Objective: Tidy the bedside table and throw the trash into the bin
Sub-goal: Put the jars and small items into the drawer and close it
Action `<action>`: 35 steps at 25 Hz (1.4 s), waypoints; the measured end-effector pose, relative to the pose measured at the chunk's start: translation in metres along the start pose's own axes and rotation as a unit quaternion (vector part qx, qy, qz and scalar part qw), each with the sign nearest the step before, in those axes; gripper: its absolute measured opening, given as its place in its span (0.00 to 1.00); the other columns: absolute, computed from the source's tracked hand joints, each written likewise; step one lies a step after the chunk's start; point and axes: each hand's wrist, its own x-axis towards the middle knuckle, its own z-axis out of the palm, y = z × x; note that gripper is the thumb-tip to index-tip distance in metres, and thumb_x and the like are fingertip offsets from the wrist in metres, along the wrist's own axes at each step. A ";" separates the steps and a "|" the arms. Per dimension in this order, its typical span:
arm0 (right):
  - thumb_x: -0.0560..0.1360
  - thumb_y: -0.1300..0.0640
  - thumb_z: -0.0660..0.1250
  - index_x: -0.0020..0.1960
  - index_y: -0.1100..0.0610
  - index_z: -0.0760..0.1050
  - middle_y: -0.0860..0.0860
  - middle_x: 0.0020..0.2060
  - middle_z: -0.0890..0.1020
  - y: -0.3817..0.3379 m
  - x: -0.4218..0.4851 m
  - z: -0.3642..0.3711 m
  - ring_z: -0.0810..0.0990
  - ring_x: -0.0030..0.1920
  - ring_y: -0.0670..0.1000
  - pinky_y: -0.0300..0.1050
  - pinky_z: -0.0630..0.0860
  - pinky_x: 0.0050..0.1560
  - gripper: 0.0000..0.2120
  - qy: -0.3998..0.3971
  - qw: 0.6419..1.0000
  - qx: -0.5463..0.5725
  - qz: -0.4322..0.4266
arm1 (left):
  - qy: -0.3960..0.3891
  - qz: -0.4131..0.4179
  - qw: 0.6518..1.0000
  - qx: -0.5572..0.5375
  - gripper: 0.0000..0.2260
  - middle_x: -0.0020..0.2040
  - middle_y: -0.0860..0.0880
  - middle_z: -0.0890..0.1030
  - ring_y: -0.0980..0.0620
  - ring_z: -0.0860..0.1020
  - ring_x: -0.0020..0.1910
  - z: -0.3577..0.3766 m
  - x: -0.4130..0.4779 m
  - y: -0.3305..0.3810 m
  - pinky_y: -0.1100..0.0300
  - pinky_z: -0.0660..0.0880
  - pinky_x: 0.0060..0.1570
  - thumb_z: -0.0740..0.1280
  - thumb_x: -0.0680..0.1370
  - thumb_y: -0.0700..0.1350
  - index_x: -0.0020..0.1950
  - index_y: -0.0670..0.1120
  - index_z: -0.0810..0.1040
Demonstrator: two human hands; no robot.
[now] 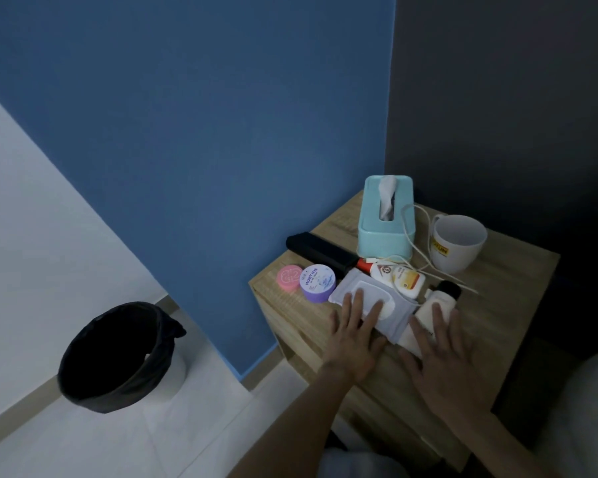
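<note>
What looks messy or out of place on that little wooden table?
Nothing looks spilled or broken. A black case pokes past the far-left edge of the table, and a white cable trails in loose loops between the tissue box and the mug.

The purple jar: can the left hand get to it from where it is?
Probably yes. The purple jar stands right beside the wet wipes pack, where the left hand lies flat with straight fingers. Nothing stands between hand and jar; the pink jar sits on its far side.
</note>
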 end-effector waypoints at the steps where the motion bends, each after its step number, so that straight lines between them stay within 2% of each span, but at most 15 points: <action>1: 0.74 0.34 0.36 0.69 0.54 0.67 0.60 0.71 0.65 -0.004 -0.003 -0.002 0.59 0.71 0.65 0.70 0.67 0.59 0.37 0.011 1.000 0.000 -0.018 | 0.024 -0.005 1.000 -0.017 0.30 0.77 0.52 0.33 0.51 0.30 0.74 0.001 -0.008 0.001 0.49 0.33 0.73 0.37 0.74 0.68 0.73 0.63 0.34; 4: 0.76 0.39 0.36 0.70 0.56 0.64 0.60 0.72 0.64 -0.024 -0.018 0.002 0.56 0.73 0.61 0.69 0.62 0.62 0.35 0.027 0.994 -0.028 -0.102 | 0.109 -0.068 0.989 -0.076 0.29 0.77 0.53 0.37 0.53 0.35 0.76 0.010 -0.042 -0.010 0.51 0.33 0.75 0.43 0.78 0.61 0.78 0.54 0.44; 7: 0.78 0.41 0.37 0.68 0.57 0.69 0.57 0.71 0.66 -0.037 -0.026 0.020 0.48 0.75 0.54 0.65 0.50 0.69 0.33 0.012 0.986 -0.051 -0.157 | 0.138 -0.168 0.968 -0.129 0.39 0.77 0.53 0.36 0.52 0.36 0.77 0.019 -0.059 -0.030 0.47 0.38 0.75 0.35 0.71 0.69 0.78 0.52 0.45; 8: 0.78 0.42 0.37 0.67 0.57 0.70 0.57 0.70 0.67 -0.040 -0.025 0.027 0.45 0.75 0.52 0.63 0.49 0.70 0.33 0.012 0.985 -0.053 -0.166 | 0.127 -0.182 0.964 -0.149 0.39 0.77 0.53 0.35 0.52 0.36 0.77 0.020 -0.059 -0.036 0.47 0.40 0.75 0.37 0.71 0.69 0.78 0.52 0.44; 11: 0.78 0.42 0.37 0.67 0.57 0.69 0.58 0.68 0.71 -0.040 -0.019 0.034 0.40 0.75 0.49 0.62 0.57 0.68 0.31 -0.014 0.986 -0.049 -0.160 | 0.096 -0.176 0.964 -0.177 0.29 0.78 0.52 0.34 0.52 0.36 0.77 0.019 -0.056 -0.038 0.47 0.43 0.75 0.49 0.81 0.58 0.78 0.51 0.42; 12: 0.78 0.42 0.37 0.67 0.57 0.67 0.58 0.68 0.71 -0.041 -0.018 0.035 0.41 0.76 0.50 0.63 0.59 0.66 0.31 -0.018 0.986 -0.050 -0.159 | 0.093 -0.175 0.964 -0.180 0.28 0.78 0.52 0.34 0.52 0.36 0.77 0.019 -0.057 -0.037 0.47 0.43 0.75 0.50 0.82 0.56 0.78 0.51 0.41; 14: 0.78 0.42 0.36 0.68 0.57 0.68 0.58 0.68 0.71 -0.043 -0.019 0.034 0.49 0.74 0.54 0.62 0.60 0.64 0.32 -0.023 0.987 -0.044 -0.150 | 0.080 -0.176 0.964 -0.181 0.30 0.76 0.52 0.31 0.51 0.34 0.77 0.015 -0.060 -0.038 0.46 0.42 0.75 0.44 0.80 0.62 0.77 0.52 0.39; 16: 0.79 0.42 0.36 0.67 0.58 0.70 0.58 0.68 0.71 -0.044 -0.021 0.030 0.55 0.72 0.53 0.62 0.60 0.64 0.33 -0.016 0.989 -0.041 -0.144 | 0.069 -0.171 0.966 -0.181 0.37 0.74 0.53 0.29 0.51 0.34 0.76 0.011 -0.060 -0.039 0.46 0.42 0.75 0.34 0.69 0.68 0.75 0.54 0.35; 18: 0.79 0.42 0.37 0.66 0.58 0.70 0.59 0.67 0.72 -0.044 -0.021 0.029 0.58 0.71 0.55 0.64 0.60 0.63 0.33 0.000 0.986 -0.045 -0.160 | 0.077 -0.164 0.963 -0.198 0.41 0.74 0.54 0.29 0.52 0.34 0.76 0.011 -0.061 -0.041 0.46 0.43 0.74 0.31 0.65 0.68 0.76 0.54 0.37; 20: 0.79 0.42 0.38 0.66 0.58 0.71 0.59 0.67 0.72 -0.045 -0.017 0.030 0.62 0.71 0.60 0.64 0.59 0.63 0.32 0.002 0.985 -0.041 -0.169 | 0.118 -0.184 0.935 -0.281 0.39 0.77 0.52 0.32 0.51 0.38 0.77 0.014 -0.060 -0.041 0.49 0.45 0.75 0.36 0.70 0.70 0.78 0.52 0.41; 22: 0.79 0.42 0.39 0.66 0.57 0.71 0.58 0.68 0.71 -0.043 -0.017 0.032 0.62 0.70 0.61 0.63 0.58 0.64 0.31 0.018 0.985 -0.022 -0.168 | 0.164 -0.250 0.869 -0.395 0.29 0.78 0.47 0.35 0.50 0.43 0.78 0.021 -0.059 -0.038 0.56 0.48 0.74 0.49 0.81 0.57 0.78 0.48 0.41; 24: 0.79 0.42 0.39 0.67 0.56 0.70 0.58 0.68 0.71 -0.042 -0.017 0.036 0.61 0.70 0.62 0.63 0.58 0.64 0.31 0.029 0.986 -0.008 -0.166 | 0.148 -0.323 0.779 -0.516 0.29 0.79 0.46 0.41 0.47 0.48 0.78 0.027 -0.055 -0.038 0.54 0.49 0.75 0.53 0.83 0.42 0.78 0.47 0.39; 27: 0.78 0.42 0.39 0.66 0.57 0.71 0.59 0.67 0.72 -0.040 -0.016 0.036 0.59 0.71 0.58 0.65 0.59 0.63 0.31 0.020 0.985 0.005 -0.170 | 0.086 -0.367 0.685 -0.624 0.31 0.78 0.45 0.54 0.42 0.58 0.75 0.036 -0.046 -0.034 0.46 0.60 0.73 0.57 0.82 0.44 0.78 0.47 0.41; 29: 0.78 0.41 0.39 0.66 0.56 0.71 0.58 0.67 0.72 -0.041 -0.014 0.036 0.60 0.71 0.58 0.66 0.60 0.63 0.32 0.025 0.985 0.009 -0.173 | 0.076 -0.388 0.670 -0.629 0.32 0.77 0.43 0.56 0.41 0.61 0.74 0.040 -0.035 -0.031 0.46 0.63 0.72 0.58 0.81 0.44 0.78 0.46 0.41; 35: 0.78 0.41 0.39 0.66 0.56 0.72 0.58 0.67 0.72 -0.042 -0.016 0.036 0.61 0.71 0.58 0.64 0.62 0.65 0.32 0.043 0.983 0.038 -0.173 | 0.096 -0.404 0.682 -0.602 0.34 0.78 0.42 0.54 0.42 0.57 0.75 0.050 -0.026 -0.029 0.48 0.59 0.74 0.58 0.80 0.43 0.77 0.44 0.38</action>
